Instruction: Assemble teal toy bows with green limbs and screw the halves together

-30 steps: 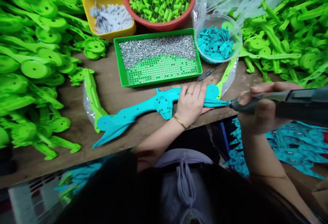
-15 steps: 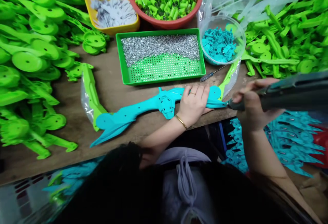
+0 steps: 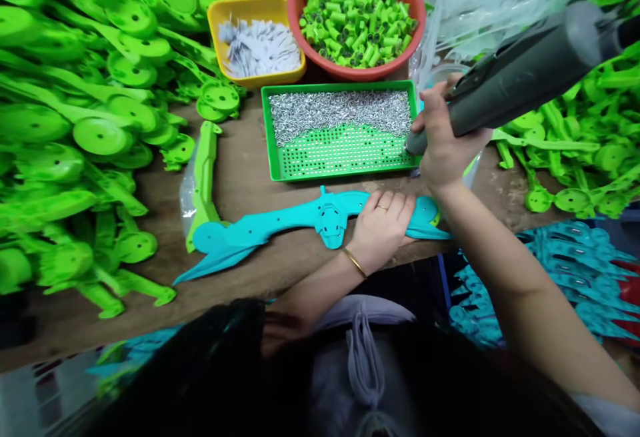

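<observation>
A long turquoise plastic toy bow [image 3: 283, 216] lies across the workbench, with a green arm [image 3: 204, 174] fitted at its left end. My left hand [image 3: 383, 227] is closed over the bow's right part, pressing it to the bench. In my right hand [image 3: 443, 134] is a dark grey electric screwdriver [image 3: 520, 74], gripped near its nose. Its tip reaches over the right side of a green perforated tray [image 3: 340, 174], where small silver screws [image 3: 345, 109] lie heaped along the back. My right hand hides most of the bow's right green arm.
Green plastic parts [image 3: 100, 137] pile up at left, with more green parts [image 3: 570, 157] at right. Behind the tray stand a yellow bin [image 3: 300, 76] of pale pieces and a red bowl [image 3: 423, 24] of green cylinders. Turquoise parts [image 3: 565, 277] lie below the bench edge.
My right hand has lifted the electric screwdriver off the bow's right end and carried it up and left to the screw tray. My left hand stays on the bow. The view has shifted slightly.
</observation>
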`<state>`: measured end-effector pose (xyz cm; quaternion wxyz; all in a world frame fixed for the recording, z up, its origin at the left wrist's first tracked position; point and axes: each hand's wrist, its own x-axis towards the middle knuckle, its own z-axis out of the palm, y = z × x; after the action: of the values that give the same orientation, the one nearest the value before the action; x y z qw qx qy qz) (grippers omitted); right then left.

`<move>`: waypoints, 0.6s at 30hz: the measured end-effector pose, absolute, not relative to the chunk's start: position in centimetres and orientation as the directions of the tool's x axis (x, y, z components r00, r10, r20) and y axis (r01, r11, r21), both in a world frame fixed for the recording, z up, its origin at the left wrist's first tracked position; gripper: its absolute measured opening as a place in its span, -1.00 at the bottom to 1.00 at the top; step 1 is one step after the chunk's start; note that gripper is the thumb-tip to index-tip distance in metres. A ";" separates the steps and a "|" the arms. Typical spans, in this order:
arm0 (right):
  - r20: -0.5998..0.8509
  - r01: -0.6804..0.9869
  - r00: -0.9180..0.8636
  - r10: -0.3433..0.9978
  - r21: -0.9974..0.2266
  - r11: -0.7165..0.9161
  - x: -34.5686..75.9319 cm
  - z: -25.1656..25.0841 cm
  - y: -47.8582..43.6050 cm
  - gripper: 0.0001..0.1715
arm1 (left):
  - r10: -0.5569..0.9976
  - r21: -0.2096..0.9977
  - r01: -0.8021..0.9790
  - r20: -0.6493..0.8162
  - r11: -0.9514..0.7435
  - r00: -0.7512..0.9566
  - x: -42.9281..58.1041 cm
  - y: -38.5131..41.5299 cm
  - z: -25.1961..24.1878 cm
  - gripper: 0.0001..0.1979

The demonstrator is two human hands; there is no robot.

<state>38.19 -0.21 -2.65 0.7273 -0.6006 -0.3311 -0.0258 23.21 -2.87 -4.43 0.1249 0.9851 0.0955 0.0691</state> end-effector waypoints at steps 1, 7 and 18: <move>0.515 0.437 0.773 0.371 -0.856 0.277 38.1 -2.8 -0.4 -0.68 | 0.202 0.261 0.169 0.105 -0.950 0.974 23.3 -2.9 -4.4 -0.36; 0.490 0.431 0.763 0.421 -0.871 0.234 37.9 -2.3 -0.5 -0.73 | 0.193 0.255 0.161 0.107 -0.954 0.975 23.3 -2.7 -4.3 -0.33; 0.609 0.476 0.716 0.341 -0.783 0.400 36.6 2.4 -10.1 -0.74 | 0.181 0.227 0.141 0.170 -0.964 0.969 23.2 -2.8 -5.3 -0.34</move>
<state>36.63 -10.09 2.39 0.7481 -0.5460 -0.3744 -0.0451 23.24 -2.83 -5.34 0.1070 0.9864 0.0816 0.0948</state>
